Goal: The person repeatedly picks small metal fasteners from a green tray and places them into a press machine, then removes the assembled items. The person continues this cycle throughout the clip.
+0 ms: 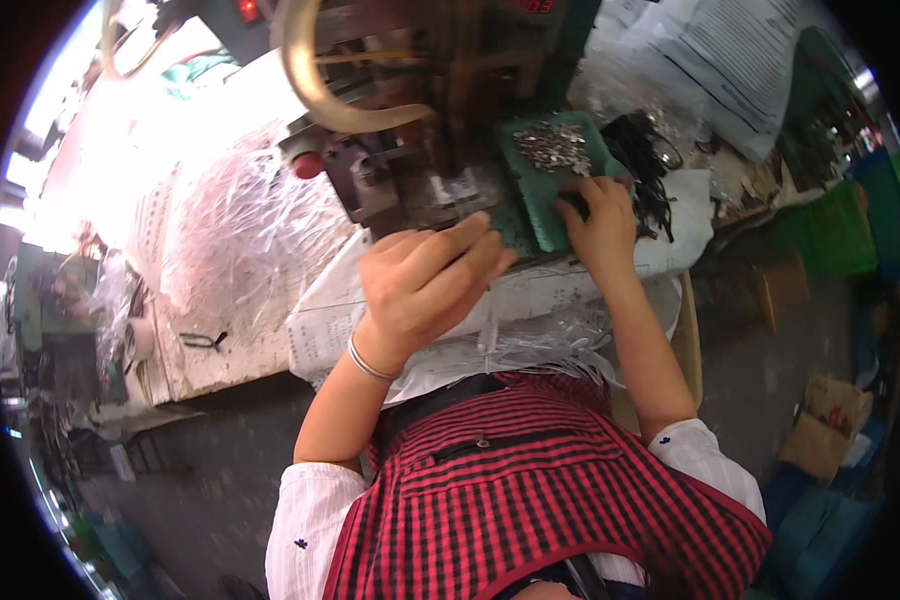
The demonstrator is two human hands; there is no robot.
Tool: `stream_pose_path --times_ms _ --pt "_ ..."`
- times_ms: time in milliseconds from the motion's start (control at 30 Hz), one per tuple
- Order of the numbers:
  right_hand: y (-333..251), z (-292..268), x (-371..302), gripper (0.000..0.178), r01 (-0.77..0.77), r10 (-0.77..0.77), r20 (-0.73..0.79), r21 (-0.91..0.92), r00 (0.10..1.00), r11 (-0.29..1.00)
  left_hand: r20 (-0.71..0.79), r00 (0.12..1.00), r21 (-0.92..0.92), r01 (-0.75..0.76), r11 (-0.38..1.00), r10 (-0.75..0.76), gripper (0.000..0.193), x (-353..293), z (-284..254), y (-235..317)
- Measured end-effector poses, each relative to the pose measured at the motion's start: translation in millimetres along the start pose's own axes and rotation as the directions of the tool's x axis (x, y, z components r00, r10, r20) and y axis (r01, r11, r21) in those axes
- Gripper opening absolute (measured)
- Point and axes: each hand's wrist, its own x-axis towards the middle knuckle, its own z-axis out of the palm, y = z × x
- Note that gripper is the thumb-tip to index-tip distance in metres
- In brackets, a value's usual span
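Note:
My left hand (425,285) is raised in front of the machine, its fingers curled together. A narrow clear plastic strip (489,325) hangs below the fingertips and appears pinched between them. My right hand (605,222) reaches over the near right part of a green tray (542,215). Its fingers are bent and apart, and I see nothing held in them. Small silvery metal parts (555,147) lie heaped at the tray's far end. Just beyond my left hand is the machine's metal work area (455,188), blurred in places.
The machine has a red button (308,165) and a thick curved hose (295,70). Many clear strips (270,190) pile up on the left; more clear strips (560,340) lie by my lap. Black cords (650,170) and plastic bags (720,60) sit right. Small black snips (203,341) lie left.

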Motion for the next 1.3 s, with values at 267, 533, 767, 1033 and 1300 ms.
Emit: stream_pose_path --times_ms 267,533,767,1033,1300 --pt "-2 3 -9 0.010 -0.249 0.252 -0.023 0.101 0.967 0.963 0.179 0.945 0.218 0.232 0.948 -0.273 0.036 -61 -96 51" --pt "-35 0 10 0.014 -0.100 0.169 -0.134 0.413 0.977 0.905 -0.024 0.722 0.648 0.538 0.539 -0.692 0.014 -83 -163 -60" --pt "-4 -5 -2 0.013 -0.063 0.096 -0.184 0.181 0.978 0.982 -0.007 0.431 0.811 0.531 0.247 -0.902 0.021 -169 -127 -121" --pt "1 -45 -38 0.015 -0.167 0.238 -0.192 0.325 0.952 0.931 -0.205 0.496 0.555 0.769 0.318 -0.844 0.022 -162 -130 -114" --pt "-105 -11 45 0.018 0.242 -0.110 -0.259 0.559 0.960 0.793 -0.230 0.518 0.041 0.851 0.524 -0.824 0.018 -99 -66 -116"
